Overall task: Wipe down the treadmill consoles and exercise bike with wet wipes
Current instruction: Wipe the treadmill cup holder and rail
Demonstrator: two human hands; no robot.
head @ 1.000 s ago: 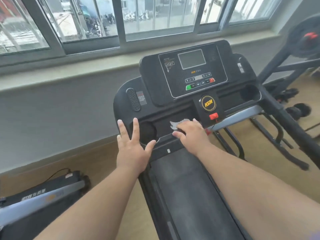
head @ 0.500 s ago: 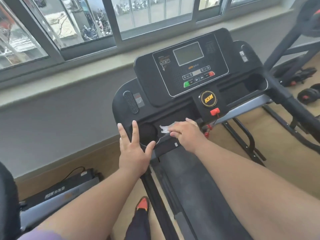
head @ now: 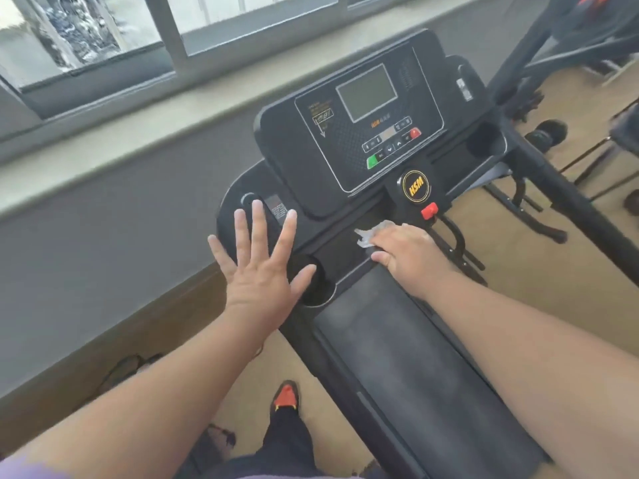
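A black treadmill console [head: 349,143] with a grey screen, green and red buttons and a round yellow HSM badge fills the middle of the head view. My right hand [head: 409,252] presses a crumpled white wet wipe [head: 371,235] onto the console's lower tray, just below the red safety key [head: 429,211]. The wipe sticks out to the left of my fingers. My left hand [head: 261,271] is spread flat with straight fingers over the console's left side, beside the left cup holder [head: 311,281]. It holds nothing.
The treadmill belt [head: 411,368] runs down toward me. A grey window sill [head: 114,146] and wall lie behind the console. Black frames of other gym equipment [head: 567,53] stand at the right. My red-and-black shoe [head: 285,395] is on the tan floor left of the belt.
The camera has dipped and rolled, so the console sits tilted and nearer. My left hand has spread its fingers wider and lifted up the console's left side. My right hand keeps the wipe on the tray.
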